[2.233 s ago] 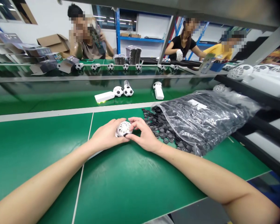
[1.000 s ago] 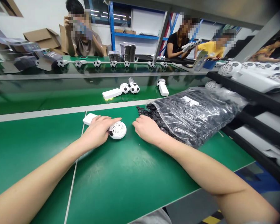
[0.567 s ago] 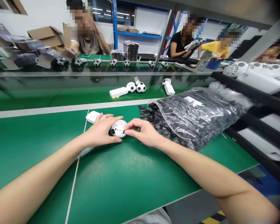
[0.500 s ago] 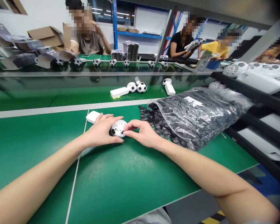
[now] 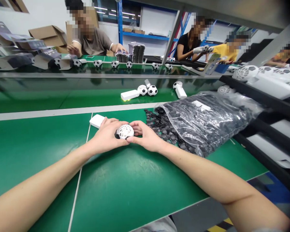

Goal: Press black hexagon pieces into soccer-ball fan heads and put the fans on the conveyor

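Observation:
Between my hands is a handheld fan with a soccer-ball head [image 5: 126,131], white openwork with black patches low on its side. Its white handle [image 5: 96,121] points left and shows beyond my fingers. My left hand [image 5: 110,132] is wrapped round the head from the left, thumb in front. From the right, my right hand [image 5: 145,137] grips the same head with thumb and curled fingers; whether a small piece is under these fingers is hidden. Just right of that hand, small black pieces [image 5: 168,133] spill from a clear plastic bag [image 5: 203,119] onto the green table [image 5: 125,190].
Several similar fans [image 5: 152,90] lie on the green belt [image 5: 91,93] beyond the table's white edge. A black rack [image 5: 263,91] with more ball-headed fans stands at the right. Co-workers sit across the line, near opened cartons [image 5: 48,37] and stacked boxes [image 5: 136,52].
My right hand's pinch at the ball's lower right has become a wider grip round its side. The ball has turned slightly. Fans on the belt have shifted right; a co-worker across reaches to the boxes.

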`<state>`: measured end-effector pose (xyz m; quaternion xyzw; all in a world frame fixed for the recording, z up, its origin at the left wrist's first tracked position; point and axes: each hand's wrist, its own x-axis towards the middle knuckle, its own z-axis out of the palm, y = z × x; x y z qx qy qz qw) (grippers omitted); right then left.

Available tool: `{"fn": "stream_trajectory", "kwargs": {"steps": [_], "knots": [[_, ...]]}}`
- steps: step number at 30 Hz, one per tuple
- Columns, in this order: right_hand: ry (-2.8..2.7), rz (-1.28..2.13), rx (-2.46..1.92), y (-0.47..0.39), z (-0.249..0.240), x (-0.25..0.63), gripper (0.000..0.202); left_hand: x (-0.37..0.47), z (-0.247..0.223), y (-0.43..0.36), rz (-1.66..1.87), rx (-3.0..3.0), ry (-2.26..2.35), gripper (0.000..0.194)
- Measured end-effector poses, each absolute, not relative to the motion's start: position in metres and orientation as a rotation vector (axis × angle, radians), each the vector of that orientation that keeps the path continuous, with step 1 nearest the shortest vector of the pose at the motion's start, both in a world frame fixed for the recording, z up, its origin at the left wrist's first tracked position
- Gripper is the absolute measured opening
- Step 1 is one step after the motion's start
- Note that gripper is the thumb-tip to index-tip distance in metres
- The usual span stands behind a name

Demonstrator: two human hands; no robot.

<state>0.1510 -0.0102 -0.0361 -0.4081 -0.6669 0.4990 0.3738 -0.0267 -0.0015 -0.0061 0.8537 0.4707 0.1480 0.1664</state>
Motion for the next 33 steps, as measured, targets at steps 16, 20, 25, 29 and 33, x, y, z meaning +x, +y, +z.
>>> {"fn": "stream_trajectory", "kwargs": {"steps": [16, 20, 25, 29, 33], "knots": [[-2.006, 0.295, -1.464, 0.030, -0.017, 0.206, 0.009, -0.032, -0.011, -0.002, 0.311, 2.505, 1.135, 0.066], [-2.241, 0.172, -1.517, 0.029, -0.024, 0.209, 0.009, -0.036, -0.006, 0.000, 0.213, 2.368, 1.125, 0.067], [-2.375, 0.136, -1.586, 0.026, -0.029, 0.201, 0.012, -0.028, -0.013, -0.006, 0.445, 2.255, 1.223, 0.057], [-2.401, 0.186, -1.702, 0.026, -0.025, 0.200, 0.012, -0.022, -0.016, -0.010, 0.488, 2.280, 1.115, 0.048], [-2.411, 0.221, -1.811, 0.025, -0.020, 0.200, 0.014, -0.022, -0.015, -0.011, 0.495, 2.212, 1.222, 0.061]]}}
